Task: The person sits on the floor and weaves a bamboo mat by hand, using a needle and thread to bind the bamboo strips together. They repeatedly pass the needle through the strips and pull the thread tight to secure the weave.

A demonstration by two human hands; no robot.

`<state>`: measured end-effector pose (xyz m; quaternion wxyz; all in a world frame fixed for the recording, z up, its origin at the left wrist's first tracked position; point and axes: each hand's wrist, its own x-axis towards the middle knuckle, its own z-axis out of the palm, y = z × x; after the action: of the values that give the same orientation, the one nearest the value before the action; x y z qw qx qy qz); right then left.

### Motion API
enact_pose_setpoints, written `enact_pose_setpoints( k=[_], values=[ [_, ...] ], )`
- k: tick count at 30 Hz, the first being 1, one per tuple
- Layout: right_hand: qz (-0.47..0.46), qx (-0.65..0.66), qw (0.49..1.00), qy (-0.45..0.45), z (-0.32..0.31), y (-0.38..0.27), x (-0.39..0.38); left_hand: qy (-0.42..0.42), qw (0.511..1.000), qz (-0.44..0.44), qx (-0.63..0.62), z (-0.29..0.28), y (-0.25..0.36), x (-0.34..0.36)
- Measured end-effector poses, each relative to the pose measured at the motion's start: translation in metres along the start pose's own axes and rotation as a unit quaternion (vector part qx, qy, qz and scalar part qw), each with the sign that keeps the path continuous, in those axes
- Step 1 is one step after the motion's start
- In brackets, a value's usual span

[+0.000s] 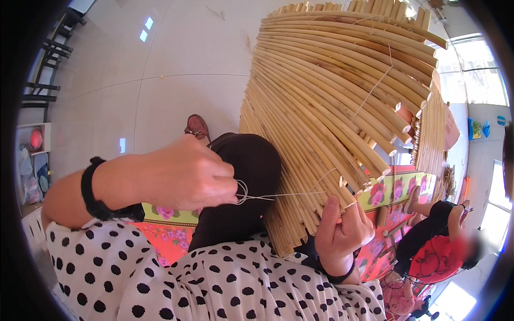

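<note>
Across my lap and beyond my knee spreads a mat of reed stalks [316, 96], laid side by side and tied with thin pale string. My left hand [184, 174] is closed in a fist on the string [243, 192], whose loops stick out past the fingers. From there the string runs taut to the right, over the mat to its near edge. There my right hand [345, 230] pinches the end of a reed stalk [342, 195] between thumb and fingers. More string [373, 91] crosses the stalks farther up.
A flowered red and green cloth [375, 192] lies under the mat. At the right, a person in red [439, 257] sits low near another reed bundle [431, 134]. Shelves [35, 160] stand at the far left, with dark stools [53, 64] beyond; pale tiles [176, 43] cover the floor.
</note>
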<state>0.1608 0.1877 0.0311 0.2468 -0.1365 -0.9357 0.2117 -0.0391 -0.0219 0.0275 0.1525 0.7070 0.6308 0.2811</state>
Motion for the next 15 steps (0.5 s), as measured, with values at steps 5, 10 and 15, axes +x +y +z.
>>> enact_pose_setpoints(
  k=[5,10,15],
  values=[
    [0.005,0.015,1.000,0.005,0.001,0.000,-0.001,0.149,0.985,-0.078,-0.021,0.012,0.019,0.003],
    [0.038,0.021,0.999,0.020,0.003,0.002,-0.005,0.165,0.982,-0.074,-0.058,0.031,0.028,0.022],
    [0.087,0.018,0.996,0.032,0.006,0.005,-0.014,0.193,0.975,-0.096,-0.055,0.042,0.032,0.032]
  ],
)
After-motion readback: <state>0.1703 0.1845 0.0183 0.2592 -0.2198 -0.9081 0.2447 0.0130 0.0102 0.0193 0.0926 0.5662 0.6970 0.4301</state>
